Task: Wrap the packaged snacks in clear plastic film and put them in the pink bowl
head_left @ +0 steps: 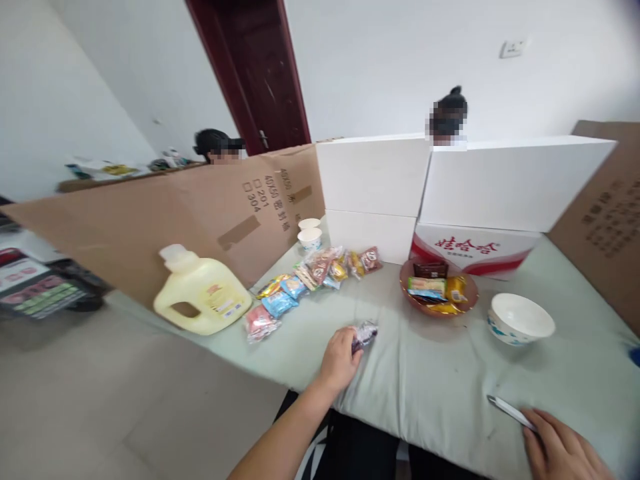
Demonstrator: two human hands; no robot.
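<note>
My left hand (339, 361) rests on the pale green tabletop (430, 380) and grips a small dark purple snack packet (365, 334) by its near end. Beyond it, a row of several colourful snack packets (305, 283) runs diagonally across the table. A brown bowl (439, 288) with more packets stands right of that row. My right hand (563, 448) lies flat at the lower right, its fingertips touching a slim silver pen-like object (509, 409). An empty white bowl (520, 319) sits just beyond that hand.
A pale yellow detergent jug (203, 298) lies at the table's left edge. Two paper cups (309, 235) stand at the back. White boxes (450, 183) and cardboard sheets (165, 220) wall the table; the heads of two people show behind them.
</note>
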